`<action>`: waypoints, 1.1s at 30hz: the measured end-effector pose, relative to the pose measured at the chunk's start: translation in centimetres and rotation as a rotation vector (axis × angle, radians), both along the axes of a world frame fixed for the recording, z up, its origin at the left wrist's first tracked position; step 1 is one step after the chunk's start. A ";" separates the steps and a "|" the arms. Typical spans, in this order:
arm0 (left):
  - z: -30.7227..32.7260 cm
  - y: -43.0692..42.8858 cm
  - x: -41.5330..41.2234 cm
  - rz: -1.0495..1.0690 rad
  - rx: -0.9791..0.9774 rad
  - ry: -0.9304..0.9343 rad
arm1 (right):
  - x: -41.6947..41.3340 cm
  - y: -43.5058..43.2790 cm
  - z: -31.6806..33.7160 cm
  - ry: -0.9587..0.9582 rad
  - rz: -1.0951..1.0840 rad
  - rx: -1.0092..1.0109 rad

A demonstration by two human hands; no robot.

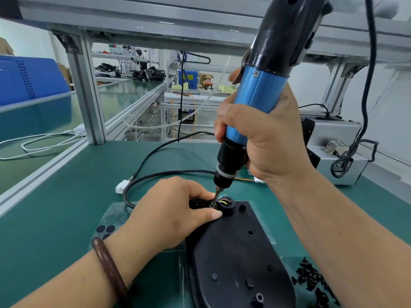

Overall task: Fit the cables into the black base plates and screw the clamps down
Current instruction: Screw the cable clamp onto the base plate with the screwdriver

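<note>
A black base plate (pixel 233 252) lies on the green mat in front of me. A black cable (pixel 155 175) loops from the left into the plate's top end, where coloured wires show inside a round collar (pixel 226 204). My left hand (pixel 175 210) holds the cable and clamp down at that end, thumb and fingers pinching around the spot. My right hand (pixel 264 134) grips a blue and black electric screwdriver (pixel 255 103). Its bit tip (pixel 214 203) stands on the clamp between my left fingers. The clamp itself is mostly hidden.
A heap of black screws (pixel 311 278) lies at the right near edge. A white connector (pixel 121 187) ends the cable on the left. A grey metal box (pixel 338 150) stands at the right. Aluminium frame posts (pixel 91 101) rise behind. Black round pads (pixel 104 230) sit on a clear sheet.
</note>
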State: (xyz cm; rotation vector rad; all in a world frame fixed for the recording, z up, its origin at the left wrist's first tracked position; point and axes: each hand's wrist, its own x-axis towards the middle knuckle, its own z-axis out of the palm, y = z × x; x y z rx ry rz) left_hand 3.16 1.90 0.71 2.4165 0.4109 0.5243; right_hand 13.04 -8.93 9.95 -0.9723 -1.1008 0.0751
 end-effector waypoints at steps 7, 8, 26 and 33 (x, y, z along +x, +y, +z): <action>0.0 0.0 0.0 0.000 0.020 -0.004 | 0.0 0.0 -0.1 0.008 0.010 0.001; 0.0 0.0 0.0 0.001 0.021 -0.003 | 0.0 0.1 -0.1 0.008 0.013 0.004; 0.0 -0.2 0.1 0.007 0.001 -0.009 | 0.2 -0.1 -0.1 0.042 0.036 0.000; -0.1 -0.1 0.0 -0.002 -0.006 -0.015 | 0.2 0.1 0.0 0.049 0.036 -0.013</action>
